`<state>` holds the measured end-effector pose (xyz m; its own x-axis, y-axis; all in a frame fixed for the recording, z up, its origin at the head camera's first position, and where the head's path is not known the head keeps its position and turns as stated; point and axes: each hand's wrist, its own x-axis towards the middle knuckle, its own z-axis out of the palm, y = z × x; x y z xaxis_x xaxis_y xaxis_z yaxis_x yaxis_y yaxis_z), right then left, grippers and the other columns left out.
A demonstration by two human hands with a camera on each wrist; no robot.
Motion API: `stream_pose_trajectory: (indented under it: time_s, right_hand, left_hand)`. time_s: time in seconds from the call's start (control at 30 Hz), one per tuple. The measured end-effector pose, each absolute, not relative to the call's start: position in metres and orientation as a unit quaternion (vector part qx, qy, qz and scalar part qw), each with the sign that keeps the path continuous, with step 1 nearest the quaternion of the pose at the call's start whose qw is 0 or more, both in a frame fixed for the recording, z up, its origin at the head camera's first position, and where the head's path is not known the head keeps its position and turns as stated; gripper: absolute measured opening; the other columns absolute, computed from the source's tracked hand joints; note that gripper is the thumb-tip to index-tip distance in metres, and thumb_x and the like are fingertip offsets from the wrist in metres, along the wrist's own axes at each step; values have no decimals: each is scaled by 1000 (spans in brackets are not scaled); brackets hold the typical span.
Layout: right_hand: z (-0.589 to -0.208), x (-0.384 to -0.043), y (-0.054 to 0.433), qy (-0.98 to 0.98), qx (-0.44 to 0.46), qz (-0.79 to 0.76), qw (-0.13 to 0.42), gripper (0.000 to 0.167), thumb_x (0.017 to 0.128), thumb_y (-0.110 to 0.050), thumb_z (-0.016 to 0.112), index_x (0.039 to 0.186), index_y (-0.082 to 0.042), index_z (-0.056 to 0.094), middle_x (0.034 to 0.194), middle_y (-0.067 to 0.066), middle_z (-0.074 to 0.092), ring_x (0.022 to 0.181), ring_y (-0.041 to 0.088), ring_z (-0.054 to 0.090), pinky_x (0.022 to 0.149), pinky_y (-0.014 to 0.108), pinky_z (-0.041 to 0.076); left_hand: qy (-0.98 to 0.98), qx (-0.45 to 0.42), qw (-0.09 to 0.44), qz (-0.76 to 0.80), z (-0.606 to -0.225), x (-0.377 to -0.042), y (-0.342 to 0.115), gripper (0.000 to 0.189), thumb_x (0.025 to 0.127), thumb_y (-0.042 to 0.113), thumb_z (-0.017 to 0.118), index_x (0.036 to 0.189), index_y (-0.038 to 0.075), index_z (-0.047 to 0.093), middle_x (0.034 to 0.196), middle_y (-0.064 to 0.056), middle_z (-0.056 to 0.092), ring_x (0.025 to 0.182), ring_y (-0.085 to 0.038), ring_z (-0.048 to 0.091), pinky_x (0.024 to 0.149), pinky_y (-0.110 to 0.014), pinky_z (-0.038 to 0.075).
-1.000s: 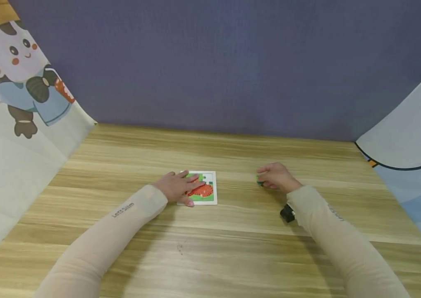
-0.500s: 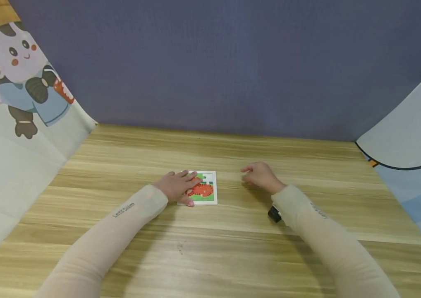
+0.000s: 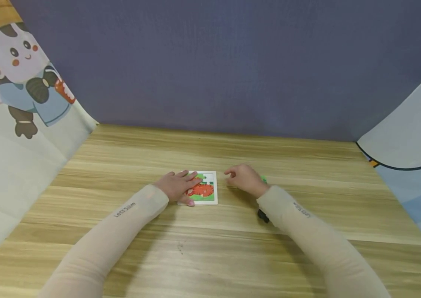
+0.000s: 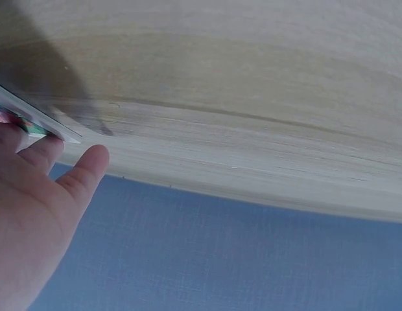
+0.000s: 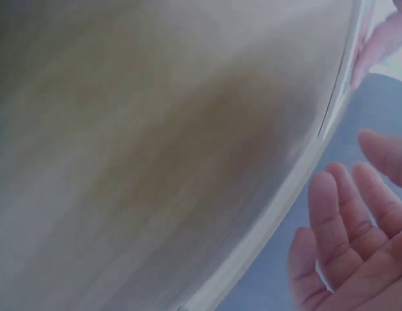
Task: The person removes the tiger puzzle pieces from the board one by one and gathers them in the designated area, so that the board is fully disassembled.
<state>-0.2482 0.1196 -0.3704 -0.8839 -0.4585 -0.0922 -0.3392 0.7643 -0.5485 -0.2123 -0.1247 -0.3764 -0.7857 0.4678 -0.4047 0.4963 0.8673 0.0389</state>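
Observation:
A small jigsaw puzzle (image 3: 204, 192) in a white frame lies on the table, showing an orange striped figure on green. White shows in a gap at its upper right. My left hand (image 3: 175, 186) rests on its left part with fingers spread, covering that side; in the left wrist view the fingertips touch the frame (image 4: 58, 129). To the right of the puzzle, apart from it, my right hand (image 3: 245, 179) hovers over the table. In the right wrist view its fingers are loosely bent and hold nothing. A small green piece (image 3: 264, 179) shows just behind my right wrist, mostly hidden.
The wooden table (image 3: 210, 248) meets a dark blue-grey backdrop (image 3: 218, 70) at its far edge. Printed cartoon cloths hang at the left (image 3: 28, 87) and right. A black wrist camera (image 3: 263, 215) sits under my right wrist.
My right hand has moved left toward the puzzle, away from the green piece it was touching; that piece now shows behind the wrist. My left hand has stayed on the puzzle.

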Motion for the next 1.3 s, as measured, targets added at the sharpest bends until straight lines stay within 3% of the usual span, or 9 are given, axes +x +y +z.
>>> stream_pose_trajectory:
  time_s: [0.2, 0.47, 0.6, 0.7, 1.03, 1.3]
  right_hand:
    - [-369, -249, 105, 941, -247, -208, 98, 28, 88, -11, 65, 115, -6, 70, 91, 5, 68, 67, 11, 54, 65, 29, 48]
    - [-369, -255, 92, 938, -289, -159, 104, 27, 89, -17, 68, 115, -8, 70, 65, -2, 57, 55, 9, 44, 51, 24, 36]
    - [-370, -260, 84, 939, -300, -129, 107, 27, 89, -22, 69, 114, -10, 71, 83, 1, 69, 69, 10, 58, 65, 28, 50]
    - [-370, -262, 79, 939, -301, -121, 113, 27, 89, -22, 70, 113, -11, 72, 96, 1, 72, 76, 11, 62, 75, 32, 52]
    - [-370, -271, 71, 937, -306, -106, 130, 28, 87, -19, 69, 114, -12, 71, 111, 2, 70, 76, 12, 58, 76, 34, 52]
    - [-373, -279, 68, 934, -311, -92, 147, 30, 88, -19, 67, 116, -11, 71, 117, 3, 68, 101, 18, 64, 85, 38, 52]
  left_hand:
    - [946, 245, 210, -41, -378, -217, -126, 87, 85, 62, 55, 155, 26, 18, 160, 1, 9, 146, -27, 10, 113, -53, 19]
    - [947, 243, 205, -53, -376, -220, -125, 86, 85, 62, 55, 154, 24, 21, 160, -1, 12, 145, -27, 14, 111, -53, 24]
    - [948, 240, 203, -54, -374, -221, -125, 86, 85, 62, 55, 154, 23, 21, 160, 0, 12, 145, -27, 15, 110, -53, 25]
    - [948, 239, 202, -55, -374, -222, -125, 86, 84, 62, 55, 154, 24, 22, 160, 0, 12, 145, -27, 15, 110, -53, 26]
    - [949, 233, 203, -57, -376, -230, -126, 86, 85, 62, 54, 154, 23, 21, 160, 0, 12, 145, -27, 14, 110, -54, 26]
    - [951, 229, 201, -56, -378, -235, -127, 86, 85, 63, 53, 154, 24, 21, 160, 0, 12, 145, -27, 14, 109, -54, 27]
